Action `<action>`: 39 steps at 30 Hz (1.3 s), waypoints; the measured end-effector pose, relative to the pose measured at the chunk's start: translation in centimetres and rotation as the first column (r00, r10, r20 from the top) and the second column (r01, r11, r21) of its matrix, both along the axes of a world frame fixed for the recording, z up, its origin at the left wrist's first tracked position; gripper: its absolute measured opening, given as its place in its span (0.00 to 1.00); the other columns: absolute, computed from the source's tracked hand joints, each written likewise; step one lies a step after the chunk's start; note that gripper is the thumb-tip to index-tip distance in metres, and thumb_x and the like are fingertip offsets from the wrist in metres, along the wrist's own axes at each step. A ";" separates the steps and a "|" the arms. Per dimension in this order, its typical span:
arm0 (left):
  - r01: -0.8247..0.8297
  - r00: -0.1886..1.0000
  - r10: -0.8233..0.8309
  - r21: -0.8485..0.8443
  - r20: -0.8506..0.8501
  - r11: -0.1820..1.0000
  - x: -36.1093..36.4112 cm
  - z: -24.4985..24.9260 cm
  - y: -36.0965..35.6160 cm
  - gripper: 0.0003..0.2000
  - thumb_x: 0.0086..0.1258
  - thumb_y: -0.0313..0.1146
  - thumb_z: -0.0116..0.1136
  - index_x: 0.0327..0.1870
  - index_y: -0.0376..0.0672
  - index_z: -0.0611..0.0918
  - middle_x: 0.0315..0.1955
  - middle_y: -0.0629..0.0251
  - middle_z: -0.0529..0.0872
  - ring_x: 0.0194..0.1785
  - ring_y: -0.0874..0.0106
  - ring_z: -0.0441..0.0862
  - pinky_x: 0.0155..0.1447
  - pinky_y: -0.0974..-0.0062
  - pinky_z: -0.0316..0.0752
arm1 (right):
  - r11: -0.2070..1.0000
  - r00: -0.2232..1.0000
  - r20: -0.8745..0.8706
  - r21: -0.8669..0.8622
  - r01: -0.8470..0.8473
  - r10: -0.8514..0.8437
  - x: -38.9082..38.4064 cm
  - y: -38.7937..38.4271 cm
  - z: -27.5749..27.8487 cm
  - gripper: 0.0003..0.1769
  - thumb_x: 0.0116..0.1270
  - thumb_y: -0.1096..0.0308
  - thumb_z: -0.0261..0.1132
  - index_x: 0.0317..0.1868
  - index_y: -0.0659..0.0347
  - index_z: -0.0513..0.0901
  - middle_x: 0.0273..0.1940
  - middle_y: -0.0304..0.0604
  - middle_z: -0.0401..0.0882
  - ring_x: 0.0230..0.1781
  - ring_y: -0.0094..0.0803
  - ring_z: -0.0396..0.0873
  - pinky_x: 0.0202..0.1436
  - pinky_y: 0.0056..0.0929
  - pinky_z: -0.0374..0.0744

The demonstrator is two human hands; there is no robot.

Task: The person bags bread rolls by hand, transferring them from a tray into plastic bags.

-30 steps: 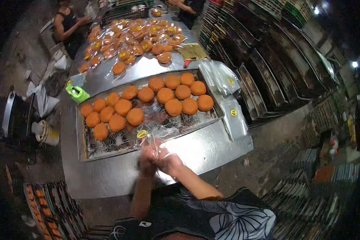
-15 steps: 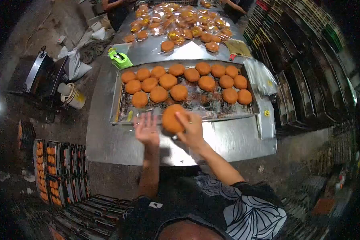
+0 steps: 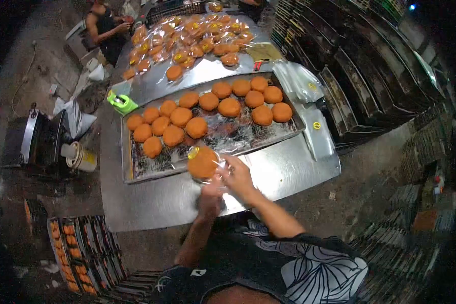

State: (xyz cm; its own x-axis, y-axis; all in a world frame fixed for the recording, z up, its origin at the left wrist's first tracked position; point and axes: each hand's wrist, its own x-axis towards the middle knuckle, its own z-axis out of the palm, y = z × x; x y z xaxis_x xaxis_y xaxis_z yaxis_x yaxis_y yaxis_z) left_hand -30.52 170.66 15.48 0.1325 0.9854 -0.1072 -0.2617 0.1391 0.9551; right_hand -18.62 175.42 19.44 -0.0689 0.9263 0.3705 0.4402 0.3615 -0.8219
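A round orange-brown bun (image 3: 202, 163) sits inside a clear plastic bag (image 3: 222, 163) with a yellow label, held over the front edge of the baking tray (image 3: 159, 176). My right hand (image 3: 239, 178) pinches the bag's open end at the bun's right side. Just below, my left hand (image 3: 212, 195) closes on the gathered plastic; motion blurs its fingers and they are partly hidden. Unbagged buns (image 3: 181, 116) lie in loose rows on the dark, greasy tray.
Bagged buns (image 3: 187, 43) are heaped at the table's far end. A green tape dispenser (image 3: 122, 103) stands left of the tray. Stacks of clear bags (image 3: 316, 129) lie to the right. Dark trays (image 3: 359, 86) are stacked beyond. Another person (image 3: 106, 30) stands at the far left.
The bun, bare-looking and in my right hand before, now sits in the labelled bag. My left hand has gone from open to closed near the right. The view has turned.
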 end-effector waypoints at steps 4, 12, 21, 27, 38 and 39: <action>0.349 0.640 0.079 0.381 -0.764 0.856 3.5 -4.2 -1.2 0.19 0.41 0.33 0.67 0.35 0.38 0.76 0.32 0.58 0.76 0.34 0.63 0.74 0.39 0.72 0.71 | 0.994 0.992 -0.107 0.077 0.080 -0.072 1.4 9.6 6.5 0.11 0.58 0.68 0.54 0.27 0.65 0.80 0.25 0.50 0.78 0.23 0.40 0.78 0.28 0.34 0.74; 0.479 0.749 -0.302 0.168 -0.590 0.861 1.3 -9.2 2.3 0.07 0.58 0.28 0.50 0.30 0.35 0.78 0.29 0.60 0.80 0.34 0.70 0.75 0.40 0.74 0.70 | 0.814 0.763 0.359 -0.460 -0.356 0.537 6.0 -2.0 -2.2 0.11 0.57 0.65 0.54 0.32 0.63 0.80 0.27 0.40 0.80 0.26 0.24 0.76 0.32 0.25 0.73; 0.515 0.805 -0.487 -0.009 -0.339 0.857 -1.6 -3.5 -1.1 0.07 0.55 0.31 0.59 0.31 0.37 0.80 0.23 0.67 0.81 0.27 0.81 0.75 0.32 0.83 0.70 | 0.902 0.932 0.332 -0.343 0.263 -0.145 2.0 -12.0 -6.1 0.15 0.60 0.59 0.56 0.30 0.65 0.71 0.17 0.50 0.72 0.16 0.40 0.71 0.20 0.33 0.69; 0.198 0.903 -0.090 0.222 -0.419 0.955 0.4 2.6 0.1 0.06 0.56 0.30 0.57 0.31 0.37 0.80 0.22 0.66 0.79 0.27 0.78 0.74 0.32 0.80 0.69 | 0.706 0.899 -0.325 -0.708 -0.026 -0.293 1.6 -8.7 -0.7 0.11 0.63 0.64 0.51 0.38 0.64 0.68 0.17 0.51 0.74 0.19 0.39 0.77 0.19 0.34 0.71; -0.036 0.902 0.107 0.173 -0.419 0.984 4.8 4.5 5.0 0.06 0.54 0.30 0.58 0.30 0.37 0.81 0.24 0.62 0.77 0.31 0.71 0.75 0.39 0.76 0.69 | 0.872 0.986 -0.157 -0.474 -0.122 0.052 5.5 -3.2 -1.9 0.16 0.63 0.71 0.48 0.51 0.58 0.68 0.19 0.42 0.73 0.19 0.26 0.73 0.20 0.25 0.72; -0.052 0.888 0.184 0.306 -0.422 0.951 5.6 3.7 5.0 0.06 0.55 0.31 0.58 0.29 0.38 0.81 0.23 0.63 0.76 0.30 0.72 0.74 0.37 0.76 0.69 | 0.753 0.853 -0.522 -0.561 -0.343 -0.001 6.1 -1.2 -2.0 0.18 0.64 0.67 0.49 0.55 0.55 0.66 0.27 0.41 0.74 0.27 0.26 0.74 0.27 0.26 0.74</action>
